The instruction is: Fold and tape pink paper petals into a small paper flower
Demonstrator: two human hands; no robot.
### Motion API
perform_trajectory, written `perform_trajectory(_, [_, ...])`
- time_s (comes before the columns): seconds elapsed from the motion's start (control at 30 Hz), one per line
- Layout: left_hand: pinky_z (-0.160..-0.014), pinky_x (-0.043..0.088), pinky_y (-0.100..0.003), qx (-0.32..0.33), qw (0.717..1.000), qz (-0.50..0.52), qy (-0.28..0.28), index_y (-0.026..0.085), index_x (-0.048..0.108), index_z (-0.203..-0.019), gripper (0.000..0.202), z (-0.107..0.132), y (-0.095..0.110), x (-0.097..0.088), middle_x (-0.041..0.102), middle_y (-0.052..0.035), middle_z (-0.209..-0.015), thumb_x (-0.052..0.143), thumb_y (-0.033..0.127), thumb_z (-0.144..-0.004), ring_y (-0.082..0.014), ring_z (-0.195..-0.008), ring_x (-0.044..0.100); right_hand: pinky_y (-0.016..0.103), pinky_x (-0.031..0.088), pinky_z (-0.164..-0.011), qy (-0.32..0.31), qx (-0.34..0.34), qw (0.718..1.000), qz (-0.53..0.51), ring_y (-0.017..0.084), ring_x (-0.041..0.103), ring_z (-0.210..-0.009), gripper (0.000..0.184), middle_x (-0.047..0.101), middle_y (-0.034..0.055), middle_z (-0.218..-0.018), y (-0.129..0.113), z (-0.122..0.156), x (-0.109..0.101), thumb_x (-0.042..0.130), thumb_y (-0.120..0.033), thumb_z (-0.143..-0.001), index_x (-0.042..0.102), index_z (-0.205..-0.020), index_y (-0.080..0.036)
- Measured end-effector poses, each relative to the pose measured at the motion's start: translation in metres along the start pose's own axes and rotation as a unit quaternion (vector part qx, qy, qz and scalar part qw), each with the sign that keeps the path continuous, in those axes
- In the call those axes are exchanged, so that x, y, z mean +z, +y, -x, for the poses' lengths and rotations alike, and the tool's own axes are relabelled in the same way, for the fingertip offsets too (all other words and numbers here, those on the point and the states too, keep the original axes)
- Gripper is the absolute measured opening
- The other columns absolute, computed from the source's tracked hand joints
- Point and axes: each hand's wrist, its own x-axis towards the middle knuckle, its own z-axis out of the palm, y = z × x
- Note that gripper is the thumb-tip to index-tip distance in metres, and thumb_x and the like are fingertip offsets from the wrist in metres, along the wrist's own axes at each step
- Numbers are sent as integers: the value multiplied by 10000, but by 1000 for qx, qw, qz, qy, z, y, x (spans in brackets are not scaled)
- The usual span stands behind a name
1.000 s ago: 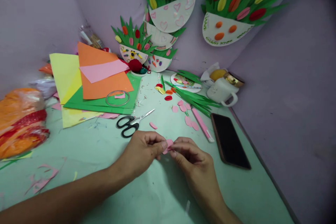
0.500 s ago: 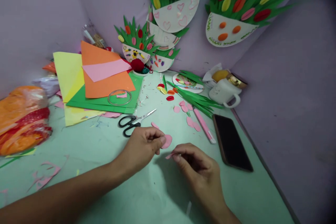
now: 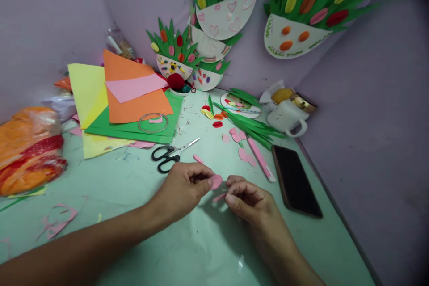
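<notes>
My left hand (image 3: 189,185) pinches a pink paper oval (image 3: 217,182) between thumb and fingers, above the table. Facing it from the right, my right hand (image 3: 256,208) has thumb and fingertips closed on a thin folded pink paper piece (image 3: 219,197), seen nearly edge-on. The two papers are close but apart. Just beyond my left hand lie black-handled scissors (image 3: 170,156), blades open a little, and a small folded pink piece (image 3: 198,158). Farther back are several loose pink ovals (image 3: 246,156) beside a pink pen-like cutter (image 3: 261,161).
Coloured paper sheets (image 3: 134,107) are stacked at the back left. A phone (image 3: 296,181) lies on the right, near a white mug (image 3: 286,118). Green paper leaves (image 3: 254,129) spread behind the ovals. An orange plastic bag (image 3: 31,149) sits at the left. Paper-flower crafts (image 3: 296,38) hang on the wall.
The oval in my left hand has moved slightly right and tilted. My right fingers have lifted and spread a little above the folded piece. The scissors and loose papers stay put.
</notes>
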Motion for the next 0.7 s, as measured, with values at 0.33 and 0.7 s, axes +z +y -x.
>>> perform_trajectory(0.33, [-563,430,-204,37,998,-20,-35,139,688,-682,174,4,0,2,654,-17,-621,586,272,-728,-125,-609,564,211,354,-495,-30,43,998,-39,126,520,-663,103,658,63,-946,1,1,2,742,-279,-611,710,-605,-181])
perform_trajectory(0.7, [-629,447,-214,40,998,-18,-47,150,713,-748,170,6,0,1,677,-27,-726,577,251,-746,-142,-697,589,200,360,-441,41,73,994,-76,114,509,-542,190,688,46,-632,5,0,5,794,-290,-537,751,-684,-178])
